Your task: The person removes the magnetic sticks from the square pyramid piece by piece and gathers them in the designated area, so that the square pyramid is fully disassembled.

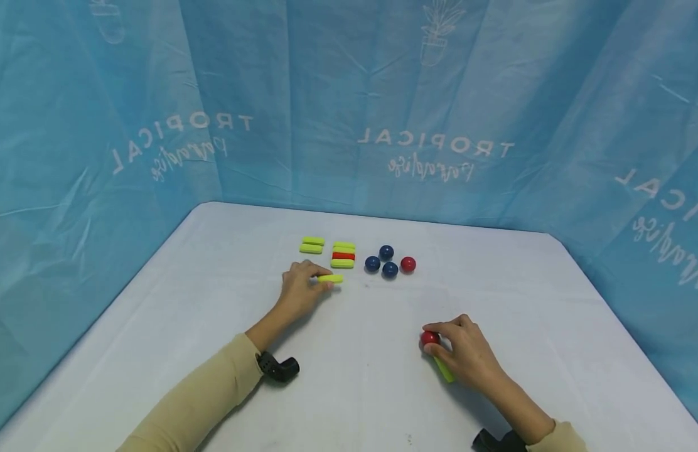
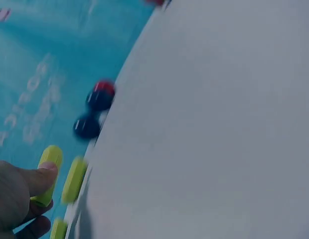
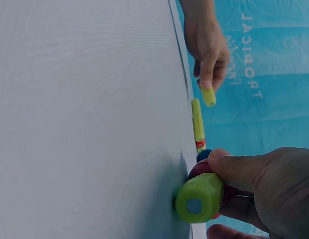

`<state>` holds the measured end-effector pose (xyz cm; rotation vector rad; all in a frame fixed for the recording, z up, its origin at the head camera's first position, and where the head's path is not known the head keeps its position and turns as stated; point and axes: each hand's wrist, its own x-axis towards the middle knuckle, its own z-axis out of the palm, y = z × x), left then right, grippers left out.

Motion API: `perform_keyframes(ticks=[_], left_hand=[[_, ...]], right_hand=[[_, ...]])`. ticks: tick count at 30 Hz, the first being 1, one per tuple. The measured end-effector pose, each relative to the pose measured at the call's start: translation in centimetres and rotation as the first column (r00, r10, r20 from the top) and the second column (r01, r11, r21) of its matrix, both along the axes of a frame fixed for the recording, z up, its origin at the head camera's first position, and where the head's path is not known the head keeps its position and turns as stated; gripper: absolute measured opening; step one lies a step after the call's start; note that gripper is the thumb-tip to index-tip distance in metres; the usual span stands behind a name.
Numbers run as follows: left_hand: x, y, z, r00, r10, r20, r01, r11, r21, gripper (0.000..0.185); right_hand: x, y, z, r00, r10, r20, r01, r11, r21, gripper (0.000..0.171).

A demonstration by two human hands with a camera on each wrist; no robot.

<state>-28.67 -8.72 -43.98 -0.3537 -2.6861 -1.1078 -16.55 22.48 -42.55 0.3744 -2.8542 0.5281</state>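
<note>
My left hand (image 1: 301, 290) pinches a yellow-green stick (image 1: 331, 279) between thumb and fingers, just in front of a row of similar sticks. In the left wrist view the same stick (image 2: 51, 158) stands out past the thumb. Nearer the front right, my right hand (image 1: 467, 351) grips a red ball (image 1: 430, 338) between thumb and fingers. Against that ball is another yellow-green stick (image 1: 444, 370), pointing toward the front. The right wrist view shows this stick (image 3: 199, 191) end-on, with a grey disc in its end, covering part of the red ball (image 3: 198, 169).
Two yellow-green sticks (image 1: 312, 245) lie at the back left. Beside them is a row of yellow-green sticks (image 1: 343, 263) with one red stick (image 1: 343, 256). Three dark blue balls (image 1: 386, 253) and a red ball (image 1: 408, 264) sit to their right. A blue curtain (image 1: 349, 125) surrounds the white table (image 1: 349, 402).
</note>
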Motion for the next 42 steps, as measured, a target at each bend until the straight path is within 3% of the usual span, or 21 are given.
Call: perform_keyframes(ticks=[7, 14, 19, 23, 28, 31, 34, 38, 42], left_hand=[[-5.0, -3.4, -0.1, 0.997, 0.075, 0.011, -0.074, 0.993, -0.093, 0.029], [-7.3, -4.5, -0.3, 0.993, 0.105, 0.055, -0.094, 0.979, -0.179, 0.032], [-7.8, -4.6, -0.6, 0.991, 0.107, 0.08, -0.09, 0.978, -0.188, 0.031], [-8.1, -4.5, -0.5, 0.992, 0.097, 0.086, -0.079, 0.978, -0.193, 0.031], [-8.4, -4.5, -0.5, 0.99, 0.087, 0.11, -0.064, 0.978, -0.198, 0.031], [-8.4, -4.5, -0.5, 0.988, 0.089, 0.123, -0.063, 0.978, -0.2, 0.032], [-8.3, -4.5, -0.5, 0.988, 0.088, 0.126, -0.062, 0.979, -0.194, 0.033], [-7.7, -4.4, -0.1, 0.988, 0.094, 0.118, -0.074, 0.983, -0.166, 0.037], [-6.4, -3.9, 0.6, 0.991, 0.112, 0.066, -0.106, 0.99, -0.097, 0.038]], right_hand=[[0.0, 0.1, 0.0, 1.0, 0.021, -0.006, -0.021, 1.0, -0.004, 0.034], [-0.1, 0.0, 0.2, 0.999, 0.001, 0.038, -0.001, 1.0, -0.003, 0.034], [-0.2, 0.4, 0.6, 0.994, 0.026, 0.11, -0.026, 1.0, -0.006, 0.036], [-0.6, 1.2, 1.3, 0.976, 0.139, 0.169, -0.134, 0.99, -0.042, 0.038], [-1.4, 2.2, 2.0, 0.906, 0.369, 0.205, -0.366, 0.929, -0.056, 0.055], [-1.7, 2.5, 1.9, 0.878, 0.421, 0.227, -0.424, 0.905, -0.038, 0.053], [-1.8, 2.5, 1.6, 0.884, 0.406, 0.231, -0.412, 0.911, -0.024, 0.048], [-1.6, 2.3, 1.1, 0.92, 0.335, 0.205, -0.345, 0.939, 0.014, 0.043], [-1.3, 2.0, 0.7, 0.956, 0.249, 0.152, -0.263, 0.961, 0.081, 0.042]])
